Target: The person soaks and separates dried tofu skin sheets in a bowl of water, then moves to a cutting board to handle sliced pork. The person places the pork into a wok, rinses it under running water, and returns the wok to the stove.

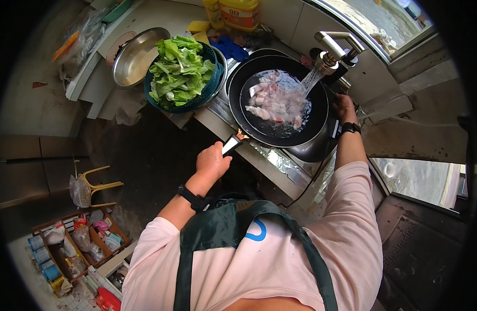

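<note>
My left hand (213, 158) is closed around the handle (231, 145) of a black frying pan (320, 116). Sliced raw meat (270, 101), pale and pink, lies in water inside the pan. A spray of water falls onto it from the metal faucet (328, 64). Beyond the pan's right rim, my right hand (344, 107) reaches up beside the faucet's lower metal part (343, 83). Its fingertips are partly hidden, so whether they grip that part is unclear. Each wrist wears a black band.
Left of the pan, a teal colander (151, 95) heaped with leafy greens (180, 74) sits in a metal bowl. Another metal bowl (139, 58) stands beside it. A blue cloth (228, 48) and yellow jug (240, 13) are behind. A dark cable (312, 180) hangs over the counter's front edge.
</note>
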`<action>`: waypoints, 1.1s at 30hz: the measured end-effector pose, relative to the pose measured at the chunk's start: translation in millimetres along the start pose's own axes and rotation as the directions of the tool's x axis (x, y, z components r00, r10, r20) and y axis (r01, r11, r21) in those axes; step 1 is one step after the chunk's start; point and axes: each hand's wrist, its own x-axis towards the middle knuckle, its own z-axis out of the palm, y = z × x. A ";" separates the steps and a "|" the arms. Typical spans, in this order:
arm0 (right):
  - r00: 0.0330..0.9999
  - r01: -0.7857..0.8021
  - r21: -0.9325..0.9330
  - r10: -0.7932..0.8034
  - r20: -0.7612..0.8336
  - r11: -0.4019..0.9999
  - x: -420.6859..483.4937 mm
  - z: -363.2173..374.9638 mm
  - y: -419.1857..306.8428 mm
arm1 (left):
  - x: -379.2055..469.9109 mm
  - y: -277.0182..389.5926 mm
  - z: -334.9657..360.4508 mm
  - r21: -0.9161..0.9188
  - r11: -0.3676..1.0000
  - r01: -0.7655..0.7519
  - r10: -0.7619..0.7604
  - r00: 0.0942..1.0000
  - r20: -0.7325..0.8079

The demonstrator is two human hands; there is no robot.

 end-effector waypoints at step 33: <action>1.000 0.004 0.057 -0.005 0.005 0.998 -18.6 1.1 -2.5 | 1.4 1.7 -1.5 0.028 1.000 -0.009 0.009 1.000 -0.009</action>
